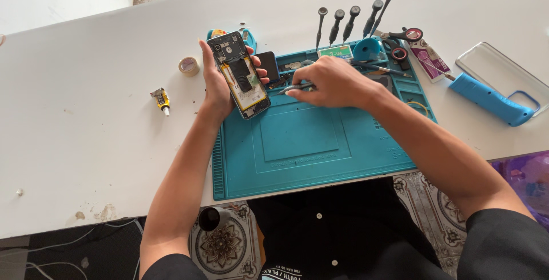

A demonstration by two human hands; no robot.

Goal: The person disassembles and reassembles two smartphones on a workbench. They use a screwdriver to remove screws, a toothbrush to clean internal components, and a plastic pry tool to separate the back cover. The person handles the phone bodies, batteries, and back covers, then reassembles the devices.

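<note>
One opened phone [239, 74] with its back off stands tilted at the upper left corner of the teal mat [311, 143], clamped in the left hand [217, 82], fingers wrapped round its edges. The right hand [334, 82], over the mat's top trays just right of the phone, is closed on one pair of tweezers [294, 88] whose tips point toward the phone. Five screwdrivers [354, 20] lie in a row beyond the mat's top edge, with one pair of scissors [403, 37] at their right. One roll of tape [189, 66] lies left of the mat.
</note>
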